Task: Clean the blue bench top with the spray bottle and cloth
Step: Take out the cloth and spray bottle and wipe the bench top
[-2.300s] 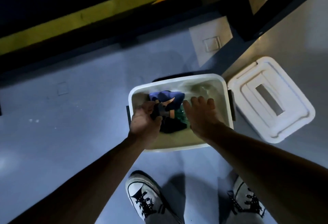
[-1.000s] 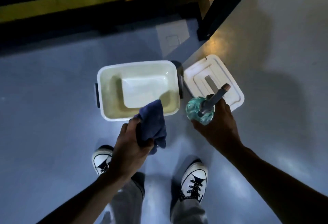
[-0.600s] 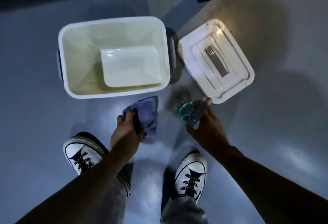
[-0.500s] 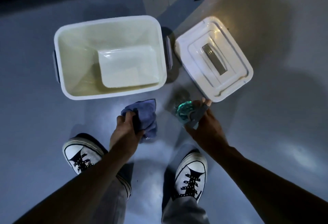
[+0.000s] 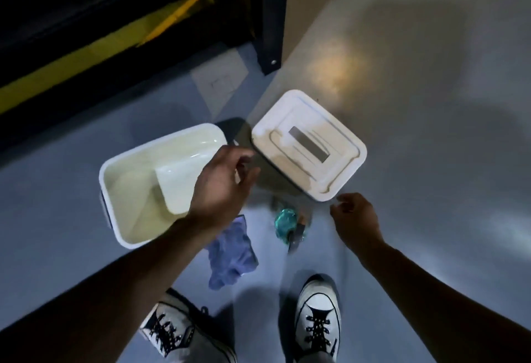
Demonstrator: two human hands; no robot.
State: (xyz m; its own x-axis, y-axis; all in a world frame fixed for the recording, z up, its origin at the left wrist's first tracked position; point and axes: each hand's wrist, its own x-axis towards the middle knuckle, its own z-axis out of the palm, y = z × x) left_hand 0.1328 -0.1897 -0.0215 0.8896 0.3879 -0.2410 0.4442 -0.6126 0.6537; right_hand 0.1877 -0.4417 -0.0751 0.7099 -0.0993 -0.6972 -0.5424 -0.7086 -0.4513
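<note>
A crumpled blue cloth (image 5: 231, 253) lies on the grey floor just in front of my shoes. To its right stands a small teal spray bottle (image 5: 287, 223) with a dark nozzle, slightly blurred. My left hand (image 5: 221, 187) hovers above the right end of the white tub (image 5: 129, 184), fingers loosely spread, holding nothing. My right hand (image 5: 355, 217) hangs to the right of the bottle, near the corner of the white lid (image 5: 309, 144), fingers curled loosely and empty. The blue bench top is not in view.
The tub is open, and a smaller white tray (image 5: 184, 178) lies inside it. A black post (image 5: 268, 17) and a dark frame with yellow stripes (image 5: 71, 58) stand at the back. My two white sneakers (image 5: 317, 322) are at the bottom.
Both hands took the cloth and spray bottle out of the tub, lowered them to the floor and let go. The hands have since lifted, the left toward the tub.
</note>
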